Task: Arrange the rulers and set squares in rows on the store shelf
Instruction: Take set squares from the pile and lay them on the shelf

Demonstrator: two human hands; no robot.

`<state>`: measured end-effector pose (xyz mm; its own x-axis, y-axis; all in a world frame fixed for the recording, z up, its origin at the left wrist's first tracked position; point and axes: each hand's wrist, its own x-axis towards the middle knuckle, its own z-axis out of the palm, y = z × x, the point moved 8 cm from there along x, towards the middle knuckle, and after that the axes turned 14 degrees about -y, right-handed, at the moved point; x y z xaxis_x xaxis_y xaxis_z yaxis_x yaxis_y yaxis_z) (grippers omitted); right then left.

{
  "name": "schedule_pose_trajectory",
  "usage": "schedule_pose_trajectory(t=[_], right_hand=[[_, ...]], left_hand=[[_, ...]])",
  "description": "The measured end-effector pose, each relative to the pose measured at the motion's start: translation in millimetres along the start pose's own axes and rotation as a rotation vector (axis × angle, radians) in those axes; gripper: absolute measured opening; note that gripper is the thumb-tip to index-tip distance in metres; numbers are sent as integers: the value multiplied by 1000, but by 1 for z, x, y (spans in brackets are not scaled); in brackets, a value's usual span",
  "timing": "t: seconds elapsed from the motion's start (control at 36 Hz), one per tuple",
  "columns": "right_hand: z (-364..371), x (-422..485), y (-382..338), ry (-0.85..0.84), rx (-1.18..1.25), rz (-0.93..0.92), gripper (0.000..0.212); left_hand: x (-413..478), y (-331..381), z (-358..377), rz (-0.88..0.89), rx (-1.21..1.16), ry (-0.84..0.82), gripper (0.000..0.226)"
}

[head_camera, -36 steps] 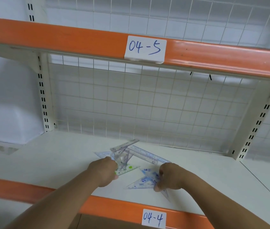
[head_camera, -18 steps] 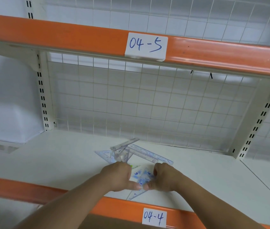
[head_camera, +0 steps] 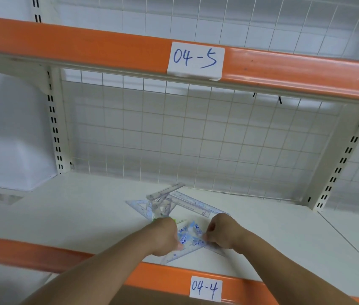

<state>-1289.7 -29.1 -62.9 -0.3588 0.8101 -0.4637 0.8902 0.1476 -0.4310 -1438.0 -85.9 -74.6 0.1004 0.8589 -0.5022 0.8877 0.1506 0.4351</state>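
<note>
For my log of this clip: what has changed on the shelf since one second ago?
The left hand moved right, off the rulers, and took hold of the blue-printed set square, which the right hand also holds. The rulers stayed in place.

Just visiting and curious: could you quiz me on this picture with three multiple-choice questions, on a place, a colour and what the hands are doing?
1. Where does the heap of rulers and set squares lie?
A) on the shelf marked 04-4
B) on the shelf above
C) in a cardboard box

2. What colour is the shelf's front rail?
A) green
B) orange
C) black

3. What are the left hand and right hand doing?
A) both hold the blue-printed set square
B) both hang idle
C) one lifts a box

Answers:
1 A, it lies behind the 04-4 label.
2 B, the rail is plainly orange.
3 A, both hands' fingers curl on it.
</note>
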Motion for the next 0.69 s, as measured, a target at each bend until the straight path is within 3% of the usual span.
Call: schedule_pose_trajectory(t=[0.14,0.33,0.47,0.58,0.69], right_hand=[[0,-1,-8,74,-24,-18,22],[26,-14,-35,-138,-49,-67,31],[28,-16,-43,-143,-59,-56,38],[32,-14,-48,-116,-181,-49,47],[30,-15,-46,-67,-297,-20,57]], left_hand=[[-1,-9,-3,-59,-113,15,34],[-7,-15,3,-96,-511,-19,13],[-14,-14,12,-150,-604,-125,12],[-18,-6,9,-175,-401,-104,18],[-22,-1,-27,-190,281,159,10]])
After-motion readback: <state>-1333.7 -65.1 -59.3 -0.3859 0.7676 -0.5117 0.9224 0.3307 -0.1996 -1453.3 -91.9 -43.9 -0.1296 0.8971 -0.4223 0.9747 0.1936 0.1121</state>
